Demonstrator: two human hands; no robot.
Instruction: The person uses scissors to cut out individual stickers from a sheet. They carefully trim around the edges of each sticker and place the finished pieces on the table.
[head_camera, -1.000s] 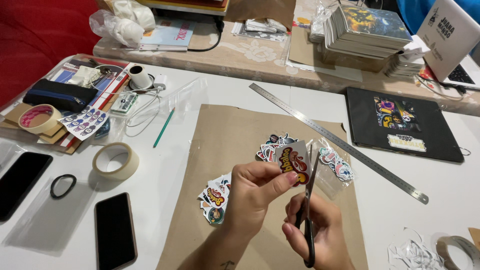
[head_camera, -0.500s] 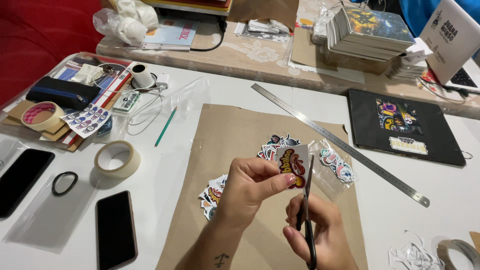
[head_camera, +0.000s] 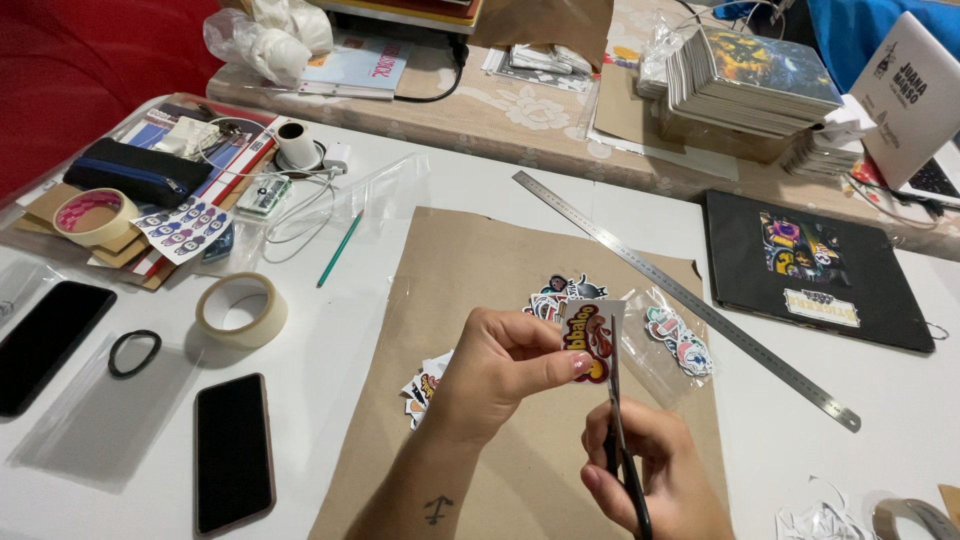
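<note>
While the left hand (head_camera: 500, 370) pinches a printed sticker (head_camera: 592, 338) above the brown paper (head_camera: 470, 290), the right hand (head_camera: 650, 470) closes around scissors (head_camera: 618, 420) partway up its edge, trimmed stickers (head_camera: 560, 292) lying just beyond, cutting seemingly unfinished.

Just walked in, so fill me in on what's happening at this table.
A person is trimming a sticker with scissors. The left hand pinches the sticker upright while the right hand works the scissors along its right edge. More stickers lie on brown paper beneath, with a steel ruler beside it.
</note>
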